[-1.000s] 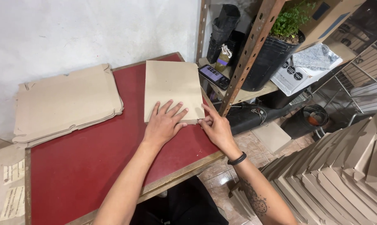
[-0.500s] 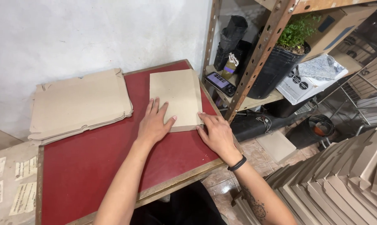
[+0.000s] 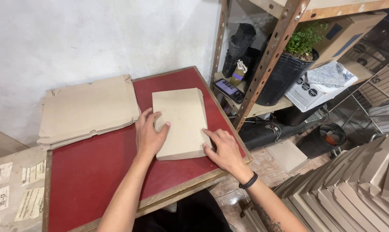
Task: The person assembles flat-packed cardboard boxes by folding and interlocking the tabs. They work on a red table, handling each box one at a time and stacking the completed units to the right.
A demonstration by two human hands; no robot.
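Observation:
A flat folded cardboard box (image 3: 180,118) lies on the red table top (image 3: 91,167), toward its right side. My left hand (image 3: 149,134) rests on the box's left edge, fingers spread over it. My right hand (image 3: 222,150) presses against the box's lower right edge, fingers flat and apart. Neither hand lifts the box.
A stack of flat unfolded cardboard blanks (image 3: 87,109) sits at the table's back left. A metal shelf post (image 3: 267,60) stands right of the table, with a potted plant (image 3: 295,64) and a small dark device (image 3: 229,91) behind it. Folded boxes (image 3: 353,189) stand stacked at lower right.
Both hands have slid along the box: the left from its near edge to its left side, the right further onto its lower right edge. The view has shifted.

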